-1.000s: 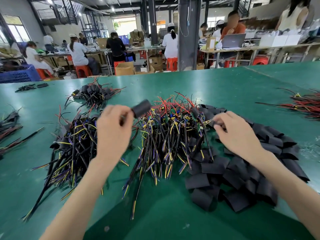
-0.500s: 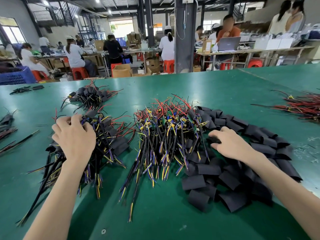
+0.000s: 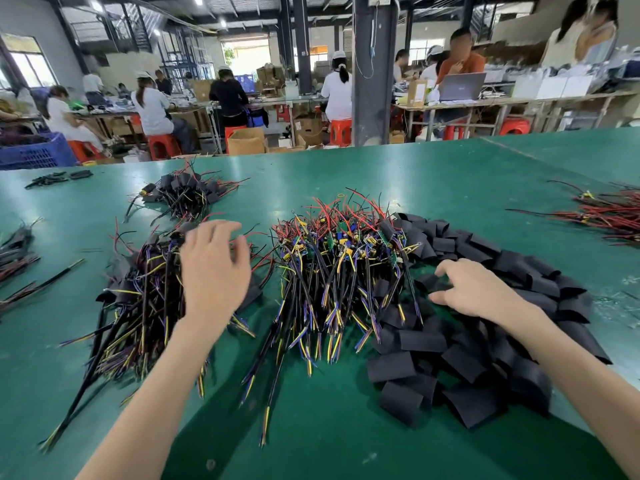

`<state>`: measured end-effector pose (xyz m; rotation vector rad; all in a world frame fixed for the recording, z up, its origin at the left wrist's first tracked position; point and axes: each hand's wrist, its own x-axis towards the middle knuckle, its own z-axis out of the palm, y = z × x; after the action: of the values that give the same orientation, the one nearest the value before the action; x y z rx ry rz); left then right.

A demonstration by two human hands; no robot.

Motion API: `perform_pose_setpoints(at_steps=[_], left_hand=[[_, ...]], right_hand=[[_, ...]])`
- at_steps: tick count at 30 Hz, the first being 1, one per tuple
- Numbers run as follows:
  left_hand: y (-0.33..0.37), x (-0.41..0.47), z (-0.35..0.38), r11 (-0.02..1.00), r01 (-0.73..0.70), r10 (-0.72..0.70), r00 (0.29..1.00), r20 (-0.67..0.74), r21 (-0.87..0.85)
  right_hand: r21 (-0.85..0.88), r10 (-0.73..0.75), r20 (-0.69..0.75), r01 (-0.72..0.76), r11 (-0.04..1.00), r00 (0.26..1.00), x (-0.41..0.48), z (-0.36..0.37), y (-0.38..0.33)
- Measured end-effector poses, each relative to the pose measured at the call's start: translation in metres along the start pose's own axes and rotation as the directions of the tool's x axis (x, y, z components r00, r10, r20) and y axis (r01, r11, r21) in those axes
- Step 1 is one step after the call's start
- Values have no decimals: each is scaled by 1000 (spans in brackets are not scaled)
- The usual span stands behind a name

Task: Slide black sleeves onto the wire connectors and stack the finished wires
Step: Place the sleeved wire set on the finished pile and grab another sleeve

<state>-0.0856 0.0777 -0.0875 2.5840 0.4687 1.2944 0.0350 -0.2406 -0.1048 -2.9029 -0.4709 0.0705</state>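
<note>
The unsleeved wires (image 3: pixel 332 271) lie mid-tabletop (image 3: pixel 346 438), long axes running away from the person with the connector ends far. The left hand (image 3: pixel 214 271) hovers with fingers spread over the finished wires (image 3: pixel 138 299). The right hand (image 3: pixel 478 292) rests curled on the black sleeves (image 3: pixel 485 358); whether it pinches one is unclear.

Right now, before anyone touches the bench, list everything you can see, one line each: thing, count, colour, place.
table: one, green, fills the foreground.
unsleeved wires: one pile, black with red, yellow and blue ends, centre.
black sleeves: one heap, right of that pile.
finished wires: one stack, mostly black, left of centre.
smaller pile: one, black and red, behind that stack.
red wires: one bundle, right edge.
blue crate: one, beyond the table, far left.
laptop: one, grey, back bench.
left hand: fingers spread, over the finished stack.
right hand: on the sleeve heap, fingers bent; grip unclear.
</note>
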Motion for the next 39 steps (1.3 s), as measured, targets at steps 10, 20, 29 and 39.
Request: perform_pose_setpoints(at_steps=[10,20,29,39], left_hand=[[90,15,68,984,-62,112,946,305,-170],[86,56,79,865,490,-482,746,459,111],[70,55,64,877,423,-274,829,488,-226],[78,64,71,900,432,-380,718,583,54]], right_hand=[[136,-60,-294,105,985,954,-4,-3,-6],[196,-100,-314,168,966,944,-4,0,-7],[225,-104,-311,180,958,945,-5,0,-11],[235,-109,-273,176,956,956,-4,1,-9]])
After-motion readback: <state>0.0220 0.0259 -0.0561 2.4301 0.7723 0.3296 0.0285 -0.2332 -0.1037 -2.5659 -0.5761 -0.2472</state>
